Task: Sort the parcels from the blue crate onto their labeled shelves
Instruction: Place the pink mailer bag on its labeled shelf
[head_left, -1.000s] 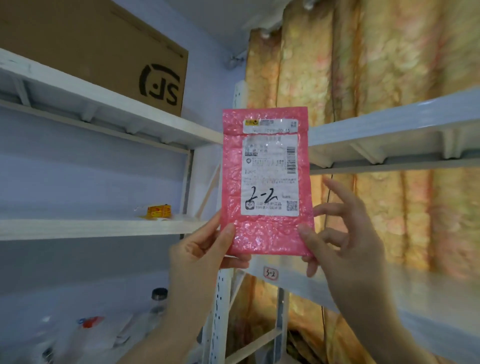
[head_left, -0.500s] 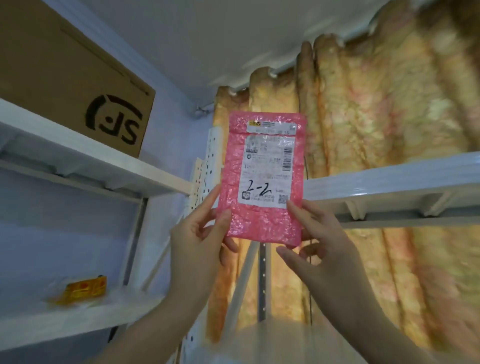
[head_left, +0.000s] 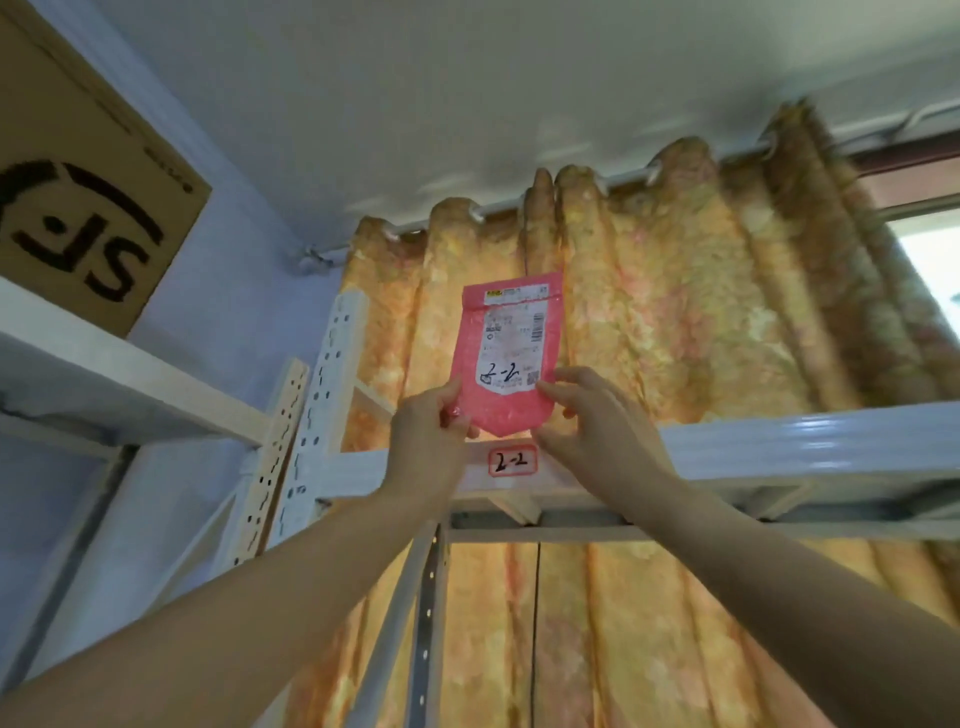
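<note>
While both arms reach up, the left hand (head_left: 428, 434) and right hand (head_left: 597, 426) pinch the lower corners of a pink bubble mailer (head_left: 506, 358) (handwritten "2-2" on its label), holding it upright just above the white shelf's (head_left: 779, 452) red-bordered "2-2" tag (head_left: 512, 461), before the orange curtain (head_left: 701, 322).

Pink bubble-mailer parcel (head_left: 508, 358), white label handwritten "2-2", upright, lower edge just above shelf (head_left: 779, 449) front tagged "2-2" (head_left: 512, 460).
</note>
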